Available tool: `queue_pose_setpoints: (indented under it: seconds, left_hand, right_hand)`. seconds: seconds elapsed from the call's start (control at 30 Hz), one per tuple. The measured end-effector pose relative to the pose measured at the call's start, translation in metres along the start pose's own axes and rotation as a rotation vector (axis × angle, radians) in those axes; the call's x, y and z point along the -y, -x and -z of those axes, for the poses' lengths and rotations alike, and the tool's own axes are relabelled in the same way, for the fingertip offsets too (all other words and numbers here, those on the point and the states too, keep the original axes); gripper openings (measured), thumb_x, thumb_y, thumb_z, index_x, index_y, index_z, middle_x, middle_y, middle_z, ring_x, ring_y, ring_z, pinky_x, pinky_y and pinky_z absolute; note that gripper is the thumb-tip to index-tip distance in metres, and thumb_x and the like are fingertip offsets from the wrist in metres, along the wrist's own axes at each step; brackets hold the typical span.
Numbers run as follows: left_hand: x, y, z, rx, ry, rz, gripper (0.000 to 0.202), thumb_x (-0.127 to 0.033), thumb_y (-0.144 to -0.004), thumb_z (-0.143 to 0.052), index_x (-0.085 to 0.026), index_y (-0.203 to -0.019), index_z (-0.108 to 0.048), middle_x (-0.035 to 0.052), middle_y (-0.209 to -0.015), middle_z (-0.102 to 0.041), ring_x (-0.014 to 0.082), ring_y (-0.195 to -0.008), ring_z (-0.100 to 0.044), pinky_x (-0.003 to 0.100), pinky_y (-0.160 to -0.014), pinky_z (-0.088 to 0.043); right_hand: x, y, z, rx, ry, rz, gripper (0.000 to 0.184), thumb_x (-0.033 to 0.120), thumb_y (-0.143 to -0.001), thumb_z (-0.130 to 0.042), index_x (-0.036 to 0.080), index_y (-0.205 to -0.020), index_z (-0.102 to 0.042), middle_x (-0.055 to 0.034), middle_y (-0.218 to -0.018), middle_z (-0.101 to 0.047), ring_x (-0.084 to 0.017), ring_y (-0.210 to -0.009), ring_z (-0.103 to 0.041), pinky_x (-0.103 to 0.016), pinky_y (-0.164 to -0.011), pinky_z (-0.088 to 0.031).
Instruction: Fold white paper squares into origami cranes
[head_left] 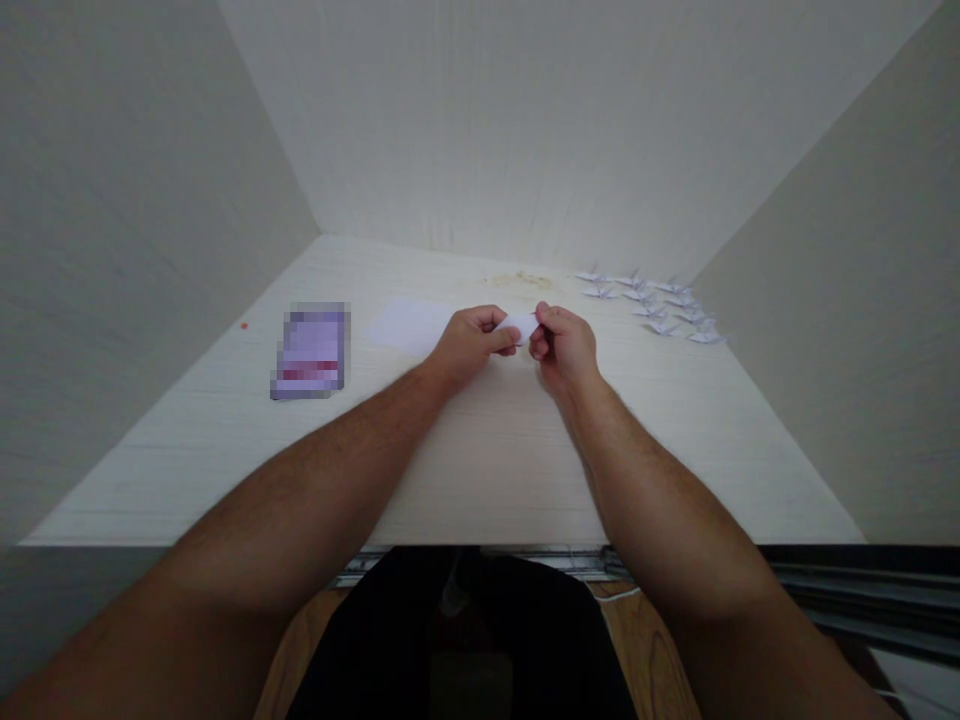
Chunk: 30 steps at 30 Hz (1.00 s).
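Between my two hands is a small piece of folded white paper, held just above the table. My left hand grips its left side, with the thumb lying across the front. At the right end, the thumb and fingertips of my right hand pinch the paper's edge. Parts of the paper are covered by my fingers, so its full shape cannot be made out. Left of my left hand, white sheets of paper lie flat. Several folded white paper cranes stand in rows beyond my right hand.
A blurred-out purple rectangular thing lies on the left of the pale table. A tiny orange-red bit sits near the left wall. Walls enclose the table at the back and both sides. Brownish marks show near the back.
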<state>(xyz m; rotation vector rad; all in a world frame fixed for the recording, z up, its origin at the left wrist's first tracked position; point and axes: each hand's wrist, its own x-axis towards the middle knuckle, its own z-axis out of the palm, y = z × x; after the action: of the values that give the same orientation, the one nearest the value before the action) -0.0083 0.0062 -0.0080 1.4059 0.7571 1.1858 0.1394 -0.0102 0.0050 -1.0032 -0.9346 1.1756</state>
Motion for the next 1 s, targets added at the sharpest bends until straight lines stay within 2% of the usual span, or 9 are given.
queue_pose_setpoints:
  seconds: [0.17, 0.43, 0.8, 1.0]
  left_hand:
    - [0.0015, -0.0006, 0.0008, 0.023, 0.018, 0.002, 0.031, -0.039, -0.066, -0.085, -0.016, -0.069, -0.064, 0.0016, -0.064, -0.067, 0.0104, -0.058, -0.058, 0.024, -0.060, -0.046]
    - [0.0026, -0.0019, 0.0010, 0.051, -0.007, 0.049, 0.023, -0.033, -0.073, -0.078, -0.015, -0.069, -0.065, 0.0013, -0.059, -0.065, 0.0088, -0.054, -0.055, 0.022, -0.057, -0.041]
    - [0.0037, -0.0012, -0.0003, 0.008, -0.012, 0.075, 0.018, -0.020, -0.063, -0.078, -0.015, -0.075, -0.066, -0.0005, -0.068, -0.066, 0.0108, -0.061, -0.057, 0.024, -0.061, -0.044]
    - [0.0064, -0.0007, 0.0003, 0.000, 0.024, 0.080, 0.022, -0.025, -0.066, -0.082, -0.014, -0.077, -0.067, 0.0016, -0.069, -0.067, 0.0119, -0.062, -0.060, 0.025, -0.063, -0.047]
  right_hand:
    - [0.0004, 0.0009, -0.0007, -0.008, 0.021, -0.027, 0.042, 0.045, -0.081, -0.073, 0.022, -0.060, -0.045, 0.0068, -0.047, -0.045, -0.006, -0.038, -0.032, -0.024, -0.038, -0.024]
    - [0.0012, 0.0024, -0.0023, -0.025, -0.068, -0.066, 0.039, 0.036, -0.082, -0.074, 0.021, -0.060, -0.046, 0.0077, -0.048, -0.046, -0.005, -0.038, -0.032, -0.023, -0.038, -0.023]
    - [0.0021, 0.0038, -0.0047, -0.024, -0.137, -0.109, 0.036, 0.031, -0.084, -0.072, 0.020, -0.059, -0.048, 0.0076, -0.047, -0.046, -0.005, -0.038, -0.033, -0.022, -0.038, -0.024]
    - [0.0018, 0.0029, -0.0025, -0.017, -0.129, -0.071, 0.038, 0.037, -0.082, -0.075, 0.020, -0.061, -0.049, 0.0077, -0.049, -0.048, -0.005, -0.039, -0.034, -0.022, -0.039, -0.027]
